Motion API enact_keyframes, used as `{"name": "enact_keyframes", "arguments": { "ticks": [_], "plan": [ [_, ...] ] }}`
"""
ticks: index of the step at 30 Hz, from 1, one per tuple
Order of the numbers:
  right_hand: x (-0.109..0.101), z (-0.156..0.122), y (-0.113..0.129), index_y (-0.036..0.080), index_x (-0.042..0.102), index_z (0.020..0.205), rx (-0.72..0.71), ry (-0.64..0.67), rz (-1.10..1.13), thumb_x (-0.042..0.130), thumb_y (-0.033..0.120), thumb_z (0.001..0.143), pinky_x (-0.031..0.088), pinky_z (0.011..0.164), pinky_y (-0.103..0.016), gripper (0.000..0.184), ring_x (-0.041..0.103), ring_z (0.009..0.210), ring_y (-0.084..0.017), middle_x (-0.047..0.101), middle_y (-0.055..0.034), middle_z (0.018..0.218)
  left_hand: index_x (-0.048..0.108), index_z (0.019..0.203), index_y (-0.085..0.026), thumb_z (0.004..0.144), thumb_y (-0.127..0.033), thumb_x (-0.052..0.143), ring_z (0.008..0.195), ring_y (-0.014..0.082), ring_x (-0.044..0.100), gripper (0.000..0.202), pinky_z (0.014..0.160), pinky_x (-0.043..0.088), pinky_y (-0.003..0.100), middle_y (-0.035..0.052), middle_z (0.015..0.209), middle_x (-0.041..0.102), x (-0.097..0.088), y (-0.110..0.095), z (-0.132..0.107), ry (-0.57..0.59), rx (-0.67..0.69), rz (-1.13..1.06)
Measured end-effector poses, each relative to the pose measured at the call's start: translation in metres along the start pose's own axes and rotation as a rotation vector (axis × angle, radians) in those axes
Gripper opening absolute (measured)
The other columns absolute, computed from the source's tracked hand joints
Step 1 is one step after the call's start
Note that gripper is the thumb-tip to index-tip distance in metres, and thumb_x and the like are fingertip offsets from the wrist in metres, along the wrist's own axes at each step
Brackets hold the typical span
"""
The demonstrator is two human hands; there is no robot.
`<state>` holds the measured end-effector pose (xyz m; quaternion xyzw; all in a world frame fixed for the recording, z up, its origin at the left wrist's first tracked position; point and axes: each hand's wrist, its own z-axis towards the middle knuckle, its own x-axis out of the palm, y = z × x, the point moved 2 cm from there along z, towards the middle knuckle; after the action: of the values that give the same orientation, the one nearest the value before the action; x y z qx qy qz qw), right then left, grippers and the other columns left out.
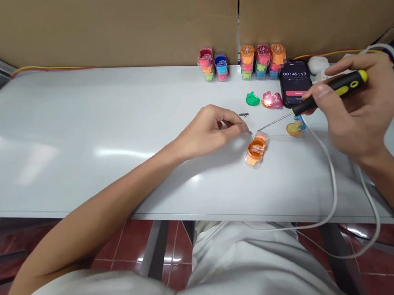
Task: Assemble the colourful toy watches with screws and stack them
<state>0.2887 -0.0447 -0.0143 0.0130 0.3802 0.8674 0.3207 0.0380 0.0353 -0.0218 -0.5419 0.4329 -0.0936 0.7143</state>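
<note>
Your white trousers [239, 270] are nearest, below the edge of the white counter [70, 152]. Your left hand [209, 130] hangs just over the counter, its fingers [238, 123] pinched closed; anything between them is too small to tell. Just below those fingertips, a clear and orange plastic piece [256, 150] lies flat on the counter. Your right hand [359, 112] is closed around a screwdriver [330, 92] with a black and yellow handle, its thin metal shaft pointing left, the tip just apart from the pinched fingers. A white cable [332, 186] loops past that hand. Farther on lie a tiny metal part [243, 114], a green piece [252, 99], a pink piece [272, 100] and an orange disc [294, 129]. A phone [296, 83] reads 00:45:17. Stacks of colored pieces [249, 62] stand against cardboard [125, 24].
</note>
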Motion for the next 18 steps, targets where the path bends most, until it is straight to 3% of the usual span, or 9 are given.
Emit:
{"name": "enact_keyframes", "arguments": {
  "ticks": [6,13,18],
  "plan": [
    [0.001,-0.005,0.006,0.027,0.065,0.113,0.065,0.080,-0.048,0.074,0.038,0.092,0.058,0.070,-0.041,0.026,0.071,0.078,-0.022,0.070,-0.0041,0.092,0.083,0.089,-0.017,0.089,-0.023,0.071,0.085,0.0161,0.075,0.014,0.076,0.057,0.026,0.0037,0.091,0.082,0.024,-0.001,-0.009,0.083,-0.100,-0.147],
    [0.002,-0.005,0.006,0.025,0.065,0.112,0.059,0.108,-0.037,0.074,0.034,0.091,0.058,0.070,-0.041,0.024,0.073,0.085,-0.024,0.071,-0.0051,0.093,0.083,0.085,-0.017,0.086,-0.022,0.074,0.082,0.0175,0.075,0.011,0.075,0.059,0.028,0.0045,0.087,0.081,0.029,-0.001,-0.011,0.037,-0.128,-0.112],
    [0.002,-0.007,0.005,0.026,0.064,0.115,0.007,0.127,-0.118,0.073,0.037,0.091,0.056,0.062,-0.034,0.027,0.075,0.086,-0.021,0.072,-0.0008,0.092,0.083,0.084,-0.017,0.090,-0.023,0.072,0.082,0.0162,0.076,0.014,0.073,0.058,0.026,0.0042,0.087,0.081,0.032,-0.005,-0.011,0.037,-0.113,-0.146]
  ]
}}
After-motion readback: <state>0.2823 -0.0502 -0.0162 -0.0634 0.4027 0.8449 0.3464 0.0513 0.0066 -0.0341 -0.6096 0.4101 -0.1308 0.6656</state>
